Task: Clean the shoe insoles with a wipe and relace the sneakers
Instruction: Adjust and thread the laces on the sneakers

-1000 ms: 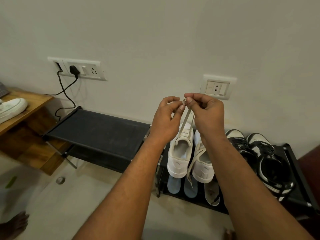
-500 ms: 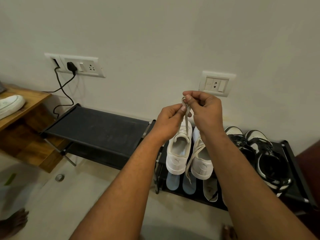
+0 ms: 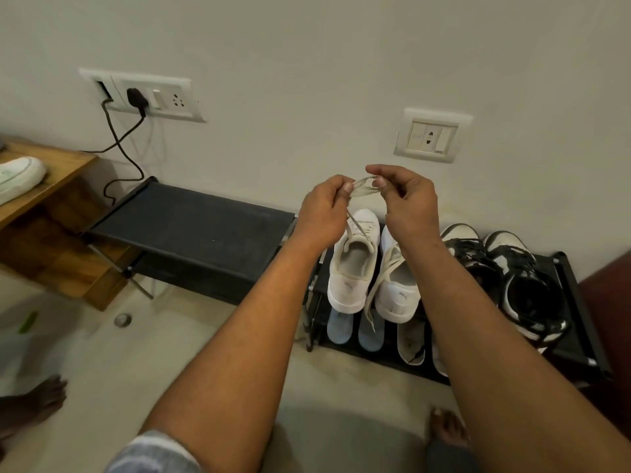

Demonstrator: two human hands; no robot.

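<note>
My left hand (image 3: 324, 213) hangs just above the white sneaker (image 3: 355, 264), thumb and forefinger pinching the lace (image 3: 363, 190). The lace is flat, soft and, I judge, nearly weightless. It loops limply above the sneaker, and one strand drops toward its tongue. It probably slips easily, so for threading I'd hold it close to the tip. My right hand (image 3: 406, 199), above and right of the sneaker, pinches the loop's other end.

Left hand (image 3: 322, 215), right hand (image 3: 408, 199) — both pinched, raised
</note>
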